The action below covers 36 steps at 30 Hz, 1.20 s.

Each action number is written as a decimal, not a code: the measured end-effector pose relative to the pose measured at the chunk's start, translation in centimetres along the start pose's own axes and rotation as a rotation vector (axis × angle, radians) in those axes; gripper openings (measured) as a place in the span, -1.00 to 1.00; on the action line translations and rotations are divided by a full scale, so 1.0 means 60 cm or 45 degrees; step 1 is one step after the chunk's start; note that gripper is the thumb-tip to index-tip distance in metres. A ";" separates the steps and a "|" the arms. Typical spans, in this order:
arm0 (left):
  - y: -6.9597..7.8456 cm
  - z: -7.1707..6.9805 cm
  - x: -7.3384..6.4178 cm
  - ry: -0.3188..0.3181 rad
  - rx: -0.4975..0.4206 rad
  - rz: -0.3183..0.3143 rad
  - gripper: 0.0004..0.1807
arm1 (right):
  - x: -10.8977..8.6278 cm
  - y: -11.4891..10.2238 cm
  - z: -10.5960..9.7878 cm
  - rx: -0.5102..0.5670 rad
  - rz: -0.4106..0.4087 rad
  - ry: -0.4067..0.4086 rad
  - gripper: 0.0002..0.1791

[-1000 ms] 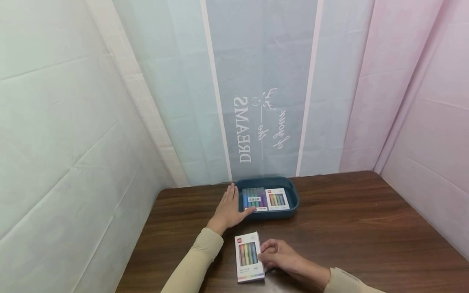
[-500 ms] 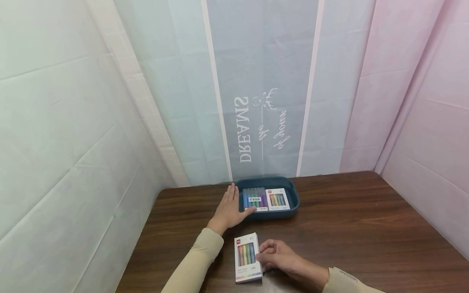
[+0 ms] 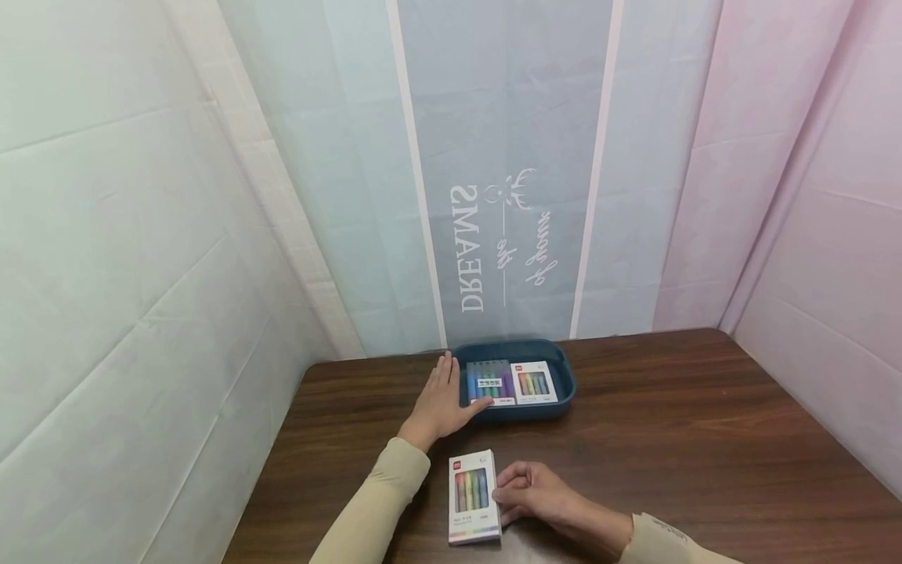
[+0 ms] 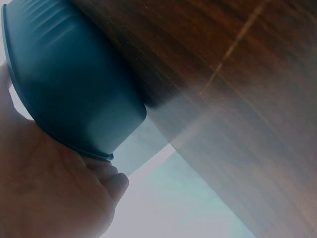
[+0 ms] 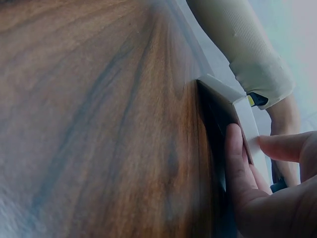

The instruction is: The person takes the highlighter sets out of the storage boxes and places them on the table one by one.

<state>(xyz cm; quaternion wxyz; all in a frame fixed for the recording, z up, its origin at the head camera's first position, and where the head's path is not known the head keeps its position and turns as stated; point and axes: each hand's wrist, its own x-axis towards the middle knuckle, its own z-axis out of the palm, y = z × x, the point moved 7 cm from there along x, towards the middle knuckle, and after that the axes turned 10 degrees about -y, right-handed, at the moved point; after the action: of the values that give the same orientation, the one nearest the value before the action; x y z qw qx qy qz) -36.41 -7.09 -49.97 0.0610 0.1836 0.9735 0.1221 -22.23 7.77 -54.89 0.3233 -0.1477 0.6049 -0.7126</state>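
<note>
In the head view, my left hand [image 3: 437, 403] rests against the left side of a dark blue plastic basin [image 3: 535, 412], fingers straight and thumb over the near rim. The left wrist view has my palm along the basin's outer wall [image 4: 74, 84]. My right hand [image 3: 539, 495] pinches the right edge of a white box [image 3: 474, 529] with a window onto coloured sticks, pens or crayons. In the right wrist view, the thumb is on the face of this box [image 5: 250, 124] and fingers are underneath; it stands tilted over the table.
Inside the basin lie a clear pack of coloured pens [image 3: 489, 384] and a smaller white windowed box [image 3: 533, 382], side by side. The brown wooden table [image 3: 655, 423] runs back to a printed curtain [image 3: 507, 117], with pale fabric walls on both sides.
The white box in my right hand has shifted slightly left and turned a little more upright in the head view. My left hand and the basin have stayed in place.
</note>
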 end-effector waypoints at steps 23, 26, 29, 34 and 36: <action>-0.001 0.003 0.003 0.003 0.020 -0.006 0.28 | 0.004 -0.003 -0.010 -0.206 -0.018 0.023 -0.72; -0.002 0.004 0.003 0.001 0.020 -0.004 0.27 | 0.003 -0.004 -0.009 -0.202 -0.014 0.008 -0.72; -0.002 0.004 0.004 0.000 0.028 -0.006 0.27 | 0.002 -0.005 -0.007 -0.197 -0.019 -0.010 -0.73; -0.002 0.003 0.004 0.001 0.030 -0.008 0.27 | 0.003 -0.006 -0.006 -0.189 -0.034 -0.029 -0.73; -0.002 0.004 0.003 -0.001 0.025 -0.010 0.27 | 0.002 -0.005 -0.007 -0.186 -0.031 -0.030 -0.74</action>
<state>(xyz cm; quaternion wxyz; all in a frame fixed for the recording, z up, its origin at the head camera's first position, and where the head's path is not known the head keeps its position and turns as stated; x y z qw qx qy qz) -36.61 -7.07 -50.21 0.0601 0.1805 0.9753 0.1124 -22.68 8.02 -54.70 0.3102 -0.1866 0.6496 -0.6686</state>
